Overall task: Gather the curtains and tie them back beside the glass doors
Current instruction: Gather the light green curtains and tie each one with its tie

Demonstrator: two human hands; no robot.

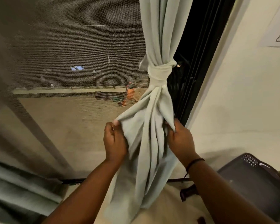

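A pale green curtain (158, 29) hangs gathered into one bunch in front of the dark door frame (199, 50). A band of the same cloth, the tie (159, 73), is wrapped and knotted around the bunch at mid height. Below the knot the cloth fans out into loose folds (145, 143). My left hand (115, 139) pinches the left edge of these folds between thumb and fingers. My right hand (179, 139) grips a fold on the right side, close to the frame. Both hands hold the cloth apart just under the knot.
A mesh screen (63, 54) covers the glass door on the left, with a terrace floor seen through it. More curtain fabric (14, 183) bunches at the lower left. A dark plastic chair (252, 180) stands at the lower right by the cream wall (242, 94).
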